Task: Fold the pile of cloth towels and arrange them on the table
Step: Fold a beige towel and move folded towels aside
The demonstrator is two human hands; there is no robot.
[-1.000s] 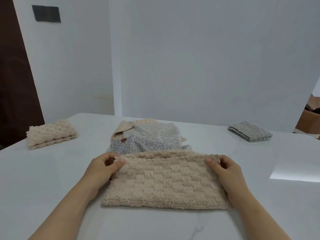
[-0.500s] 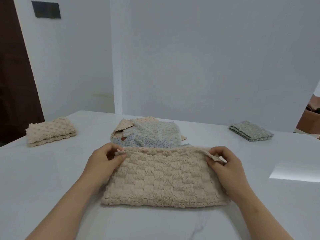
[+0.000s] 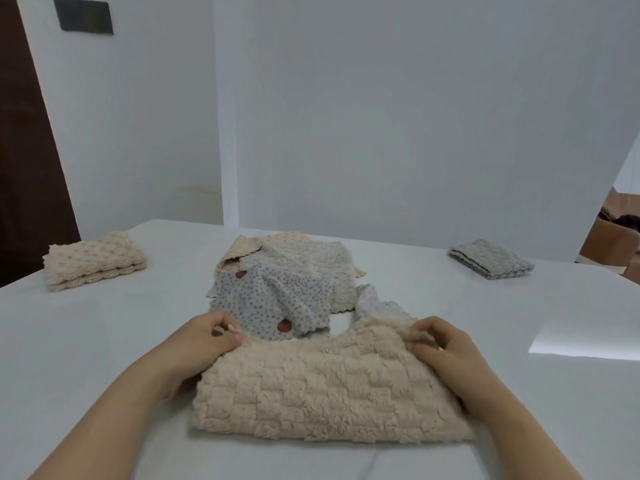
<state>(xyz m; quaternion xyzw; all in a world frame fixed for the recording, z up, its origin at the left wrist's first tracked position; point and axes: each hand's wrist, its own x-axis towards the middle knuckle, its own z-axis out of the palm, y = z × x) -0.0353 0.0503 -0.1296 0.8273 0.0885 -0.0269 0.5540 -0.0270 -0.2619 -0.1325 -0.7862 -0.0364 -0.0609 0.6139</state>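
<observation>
A white table (image 3: 104, 341) carries a fluffy beige towel (image 3: 322, 389) at the near side, with a loose pile of towels (image 3: 287, 282) just behind it. A folded beige towel (image 3: 95, 259) lies far left and a folded grey towel (image 3: 490, 258) far right.

towel (image 3: 322, 393): near centre, on table (image 3: 86, 341)
pile (image 3: 287, 271): centre, just behind towel
left stack (image 3: 93, 259): far left, well apart from pile
right stack (image 3: 490, 258): far right, well apart from pile
</observation>
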